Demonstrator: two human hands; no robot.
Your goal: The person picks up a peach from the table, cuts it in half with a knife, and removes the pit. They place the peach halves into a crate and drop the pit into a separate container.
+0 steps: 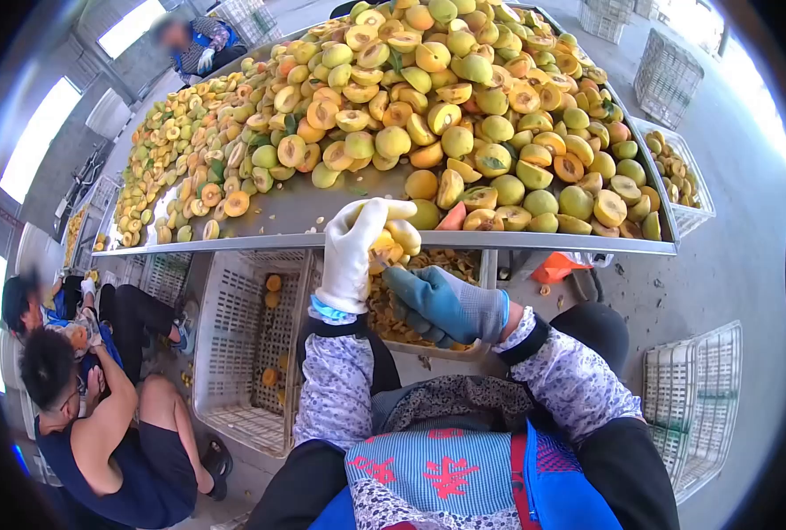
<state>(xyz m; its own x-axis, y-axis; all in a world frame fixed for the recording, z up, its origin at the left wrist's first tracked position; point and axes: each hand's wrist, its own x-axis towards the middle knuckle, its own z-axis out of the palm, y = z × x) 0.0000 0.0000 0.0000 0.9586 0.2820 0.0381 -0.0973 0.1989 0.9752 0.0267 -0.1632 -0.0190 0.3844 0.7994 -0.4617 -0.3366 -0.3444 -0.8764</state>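
My left hand [358,247], in a white glove, is wrapped round a piece of yellow fruit [387,251] just in front of the metal table's edge. Close against it on the right is my right hand [437,302], in a grey and blue glove, its fingers closed on something mostly hidden, with a small dark tip showing by the fruit. Beyond both hands, a large heap of halved and whole yellow-green fruit [433,56] lies on the metal table [313,201]. Below them is a crate [488,265] holding many small fruit pieces.
A white crate [234,353] with a few fruits stands at the left, stacked crates [693,402] at the right. A fruit-filled crate [706,199] sits beside the table. Two people [119,442] sit at the left, another person [203,44] beyond the table. An orange bag [556,267] lies under the edge.
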